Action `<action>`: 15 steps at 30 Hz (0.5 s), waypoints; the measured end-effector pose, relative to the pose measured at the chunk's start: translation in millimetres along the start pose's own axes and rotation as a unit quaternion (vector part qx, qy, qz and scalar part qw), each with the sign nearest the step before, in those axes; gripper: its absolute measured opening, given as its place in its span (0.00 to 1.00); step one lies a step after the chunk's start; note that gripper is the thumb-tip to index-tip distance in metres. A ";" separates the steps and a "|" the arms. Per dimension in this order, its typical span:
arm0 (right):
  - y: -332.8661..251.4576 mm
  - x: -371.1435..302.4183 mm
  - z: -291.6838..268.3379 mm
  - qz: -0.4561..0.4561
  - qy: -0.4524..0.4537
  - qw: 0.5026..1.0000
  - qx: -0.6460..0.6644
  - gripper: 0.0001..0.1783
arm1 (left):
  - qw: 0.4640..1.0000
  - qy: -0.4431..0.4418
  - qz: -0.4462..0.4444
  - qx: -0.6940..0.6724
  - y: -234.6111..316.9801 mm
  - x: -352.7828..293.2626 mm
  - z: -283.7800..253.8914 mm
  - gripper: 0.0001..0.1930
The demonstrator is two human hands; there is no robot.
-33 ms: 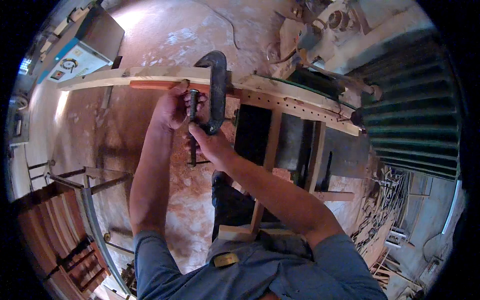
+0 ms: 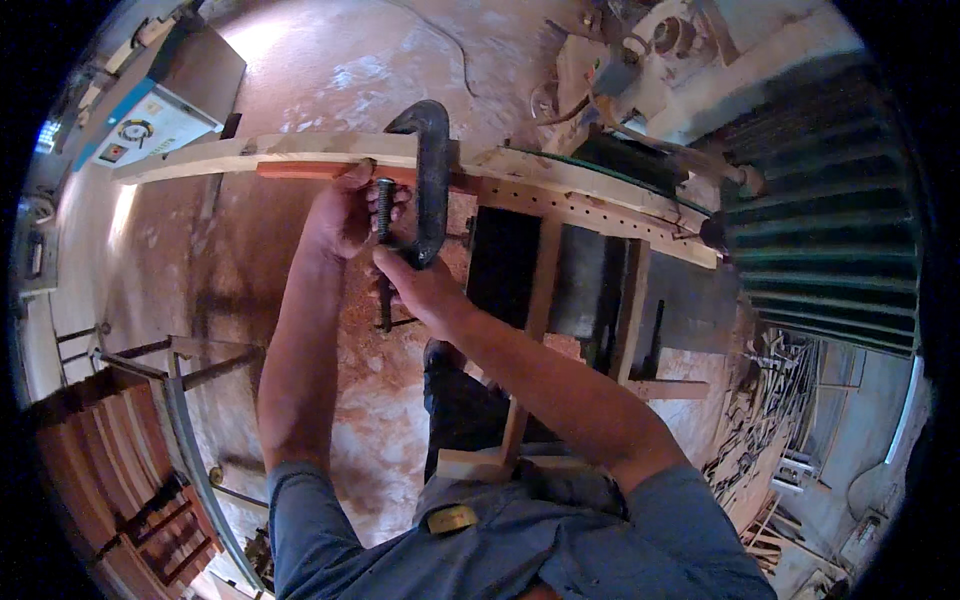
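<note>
A dark metal G-clamp (image 2: 432,180) hooks over the far side of a long pale wooden beam (image 2: 300,148). Its threaded screw (image 2: 384,215) points toward the beam, on the near side. My right hand (image 2: 425,290) is closed round the lower end of the clamp, at the screw. Along the beam's near edge lies a reddish wooden strip (image 2: 300,170). My left hand (image 2: 342,215) is closed at this strip, thumb on it and curled fingers beside the screw tip. Parts of the left fingers are hidden behind the screw.
A grey and blue machine box (image 2: 165,105) stands at the far left. Right of the clamp is a bench frame with a perforated wooden rail (image 2: 580,208). Green corrugated sheeting (image 2: 820,210) rises at the right. Stacked reddish boards (image 2: 110,450) sit at the lower left.
</note>
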State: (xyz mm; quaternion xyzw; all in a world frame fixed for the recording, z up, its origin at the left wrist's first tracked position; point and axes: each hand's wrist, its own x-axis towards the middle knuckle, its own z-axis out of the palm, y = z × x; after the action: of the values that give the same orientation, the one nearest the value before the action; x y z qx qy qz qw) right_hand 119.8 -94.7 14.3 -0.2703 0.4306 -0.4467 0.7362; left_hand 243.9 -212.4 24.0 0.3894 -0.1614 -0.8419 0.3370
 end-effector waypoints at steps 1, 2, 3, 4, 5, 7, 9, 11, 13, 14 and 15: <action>-7.3 -1.3 -2.6 -0.015 0.000 0.999 -0.046 0.18 | 0.999 0.021 0.026 0.005 -1.7 -2.6 9.3 0.14; -12.0 -3.1 -4.5 -0.012 0.006 0.998 -0.066 0.19 | 0.998 0.041 0.052 0.010 -3.8 -3.9 15.1 0.14; -16.2 -4.6 -6.2 -0.008 0.013 0.996 -0.086 0.19 | 0.997 0.040 0.055 0.022 -5.6 -3.5 15.0 0.15; -21.0 -6.9 -6.4 -0.005 0.016 0.994 -0.106 0.20 | 0.997 0.040 0.060 0.035 -5.9 -5.1 13.0 0.16; -26.9 -9.5 -6.8 0.028 0.013 0.996 -0.081 0.22 | 0.996 0.041 0.065 0.046 -6.0 -5.5 11.3 0.17; -37.3 -12.9 -8.0 0.092 0.006 0.995 -0.033 0.25 | 0.995 0.042 0.084 0.038 -8.8 -1.3 9.2 0.18; -39.9 -12.4 -6.8 0.082 0.040 0.996 0.002 0.26 | 0.995 0.040 0.081 0.029 -8.7 1.3 8.7 0.19; -38.9 -12.1 -7.9 0.070 0.049 0.996 0.013 0.28 | 0.998 0.036 0.055 0.020 -8.2 0.2 8.2 0.20; -35.2 -10.2 -11.6 0.054 0.033 0.998 -0.003 0.30 | 0.999 0.016 0.048 0.006 -7.6 1.0 3.7 0.16; -34.2 -10.0 -12.4 0.056 0.028 0.998 0.002 0.30 | 0.999 0.005 0.045 -0.001 -7.3 1.5 2.2 0.15; -33.3 -10.3 -12.9 0.059 0.023 0.998 0.006 0.30 | 0.999 0.016 0.043 -0.004 -7.3 1.6 1.7 0.15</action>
State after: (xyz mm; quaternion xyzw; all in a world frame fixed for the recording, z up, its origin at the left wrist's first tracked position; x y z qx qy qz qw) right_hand 91.9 -100.9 38.2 -0.2294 0.4600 -0.4115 0.7526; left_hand 238.6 -208.3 20.3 0.3938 -0.1692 -0.8211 0.3771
